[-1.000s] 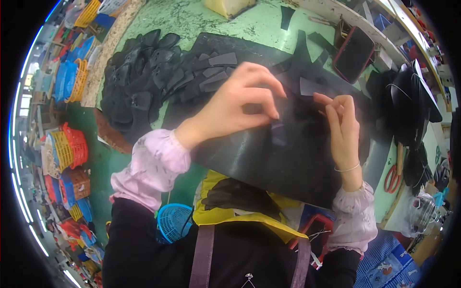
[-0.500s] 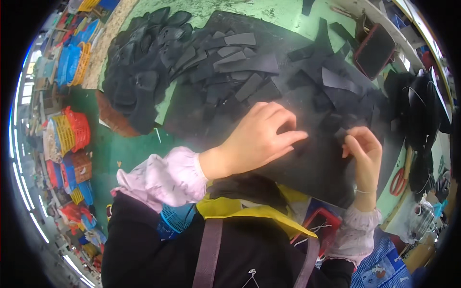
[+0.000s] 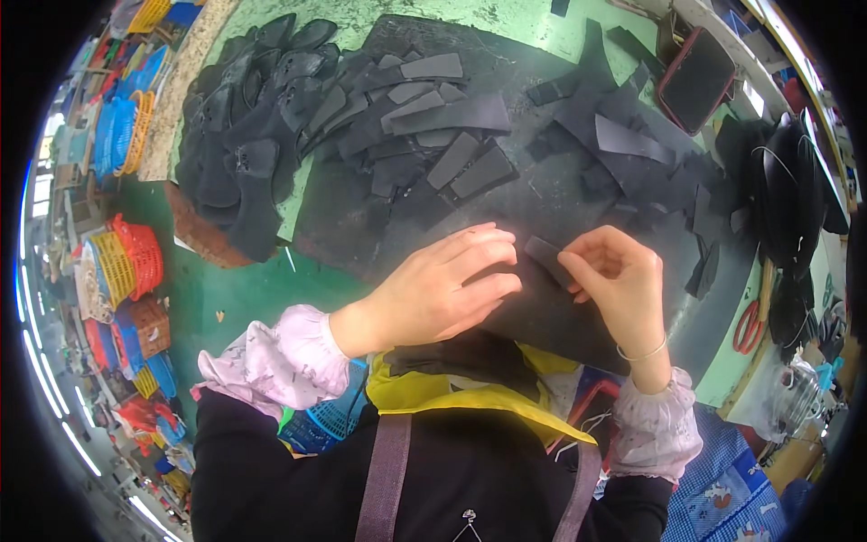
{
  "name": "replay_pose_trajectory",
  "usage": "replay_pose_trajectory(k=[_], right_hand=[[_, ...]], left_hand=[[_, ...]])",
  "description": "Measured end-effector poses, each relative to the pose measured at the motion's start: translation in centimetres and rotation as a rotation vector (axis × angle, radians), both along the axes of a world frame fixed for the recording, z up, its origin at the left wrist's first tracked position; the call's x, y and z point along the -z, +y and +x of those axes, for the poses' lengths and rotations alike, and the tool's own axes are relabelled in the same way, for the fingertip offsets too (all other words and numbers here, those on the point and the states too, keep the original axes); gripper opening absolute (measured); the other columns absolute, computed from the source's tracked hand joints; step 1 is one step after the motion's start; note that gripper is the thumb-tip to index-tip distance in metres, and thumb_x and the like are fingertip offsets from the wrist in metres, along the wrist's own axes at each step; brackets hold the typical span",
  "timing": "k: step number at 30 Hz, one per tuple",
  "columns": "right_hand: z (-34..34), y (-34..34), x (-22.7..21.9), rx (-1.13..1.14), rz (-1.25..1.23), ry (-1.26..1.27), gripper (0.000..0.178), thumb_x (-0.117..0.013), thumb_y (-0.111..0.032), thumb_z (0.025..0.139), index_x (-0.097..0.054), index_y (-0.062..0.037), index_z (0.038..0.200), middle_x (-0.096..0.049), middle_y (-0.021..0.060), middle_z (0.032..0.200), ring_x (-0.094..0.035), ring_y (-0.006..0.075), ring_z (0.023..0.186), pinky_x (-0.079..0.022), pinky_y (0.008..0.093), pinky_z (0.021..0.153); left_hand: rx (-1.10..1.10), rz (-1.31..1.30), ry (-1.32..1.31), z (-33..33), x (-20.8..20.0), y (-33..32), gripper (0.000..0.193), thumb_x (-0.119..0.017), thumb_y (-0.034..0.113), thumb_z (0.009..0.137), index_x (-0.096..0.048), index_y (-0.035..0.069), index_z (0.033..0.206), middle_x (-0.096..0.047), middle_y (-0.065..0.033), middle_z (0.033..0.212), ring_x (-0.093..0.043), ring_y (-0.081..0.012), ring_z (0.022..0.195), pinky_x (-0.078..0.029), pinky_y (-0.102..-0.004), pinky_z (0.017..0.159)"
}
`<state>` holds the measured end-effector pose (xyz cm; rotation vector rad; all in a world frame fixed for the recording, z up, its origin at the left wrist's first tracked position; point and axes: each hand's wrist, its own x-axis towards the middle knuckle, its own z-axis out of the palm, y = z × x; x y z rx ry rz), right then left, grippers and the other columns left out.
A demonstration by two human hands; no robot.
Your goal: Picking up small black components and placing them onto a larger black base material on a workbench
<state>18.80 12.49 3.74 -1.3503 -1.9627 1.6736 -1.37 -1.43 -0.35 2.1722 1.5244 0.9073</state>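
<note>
Between thumb and fingers, my right hand (image 3: 625,282) pinches one end of a small black strip (image 3: 545,257), whose other end points toward my left hand. My left hand (image 3: 438,287) hovers over the black board (image 3: 348,217) with its fingers loosely bent and apart, and nothing shows in it. Beyond it, flat black and dark grey pieces (image 3: 461,115) lie overlapped. More cut black pieces (image 3: 630,140) are scattered past my right hand. I cannot tell whether the strip touches the board.
Black padded shaped parts (image 3: 244,158) are heaped at the far left of the green table (image 3: 533,32). A phone-like dark slab with a red edge (image 3: 695,81) leans at the far right. Red-handled scissors (image 3: 748,327) lie along the right edge, near hanging black parts (image 3: 784,194).
My right hand has moved left, from the scattered pieces toward my left hand, with the small black strip now in plain view. My left hand has shifted left and slightly nearer to me.
</note>
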Motion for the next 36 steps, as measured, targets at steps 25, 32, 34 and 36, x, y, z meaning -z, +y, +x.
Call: replay_pose_trajectory(k=[25,32,34,36], right_hand=[[8.8,9.6,2.2,0.308,0.942,-0.474,0.03,-0.078,-0.031,0.09,-0.068,-0.0037,0.093,-0.066,0.0082,0.08,-0.065,0.0271,0.071,-0.051,0.0392,0.069],[8.3,9.9,2.8,0.372,0.756,-0.239,0.032,-0.084,-0.021,0.082,-0.067,-0.0061,0.105,-0.066,0.006,0.088,-0.065,0.0189,0.07,-0.052,0.0356,0.069],[8.5,10.2,2.3,0.309,0.875,-0.306,0.032,-0.085,-0.019,0.081,-0.067,-0.0053,0.104,-0.065,0.006,0.091,-0.064,0.0181,0.069,-0.052,0.0342,0.069],[8.3,10.8,2.1,0.209,0.858,-0.302,0.032,-0.084,-0.017,0.081,-0.066,-0.0039,0.104,-0.065,0.0075,0.092,-0.062,0.018,0.068,-0.052,0.0331,0.069]], left_hand=[[-0.334,0.136,0.28,-1.5,-5.2,9.6,0.038,-0.073,0.023,0.09,-0.067,0.011,0.125,-0.06,-0.0115,0.124,-0.053,-0.0324,0.121,-0.041,-0.0446,0.106],[-0.273,0.213,0.334,3.1,-0.5,17.9,0.039,-0.076,0.026,0.088,-0.068,0.008,0.121,-0.059,-0.0097,0.107,-0.059,-0.0279,0.104,-0.052,-0.0388,0.09],[-0.289,0.249,0.373,3.5,-1.0,18.1,0.031,-0.077,0.025,0.087,-0.071,0.009,0.112,-0.06,-0.0067,0.099,-0.061,-0.0246,0.097,-0.055,-0.0365,0.081],[-0.292,0.266,0.407,3.8,-0.5,18.1,0.025,-0.077,0.023,0.086,-0.072,0.01,0.106,-0.06,-0.005,0.096,-0.061,-0.0229,0.094,-0.055,-0.0349,0.078]])
